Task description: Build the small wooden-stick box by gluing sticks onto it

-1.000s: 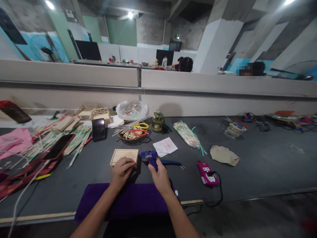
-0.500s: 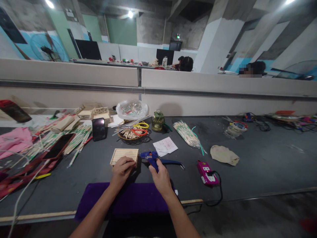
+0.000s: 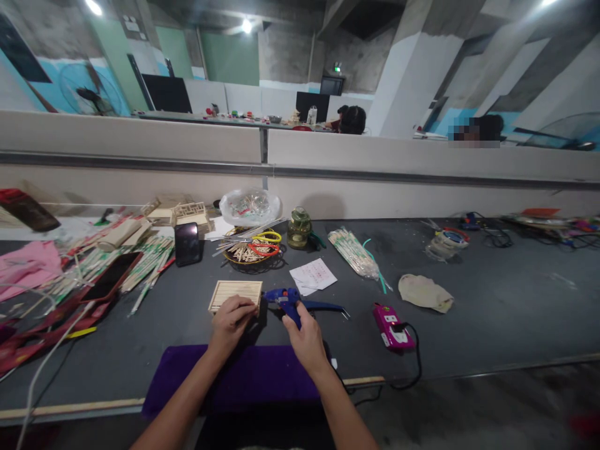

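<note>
A small slatted panel of pale wooden sticks lies on the dark tabletop in front of me. My left hand is closed on its near right edge, the fingertips bent over the slats. In my right hand is a blue hot glue gun, gripped by its handle. Its nozzle points left, at the panel's right side; whether it touches the wood I cannot tell. Just right of the gun lie blue-handled tweezers.
Behind the panel stands a basket of short sticks with scissors on top. Farther back are a glass jar and paper slips. A pink power strip lies right, phones and bundled sticks left. A purple cushion lines the near edge.
Almost nothing differs. The glue gun and my right hand have shifted down very slightly; the panel and my left hand keep their place.
</note>
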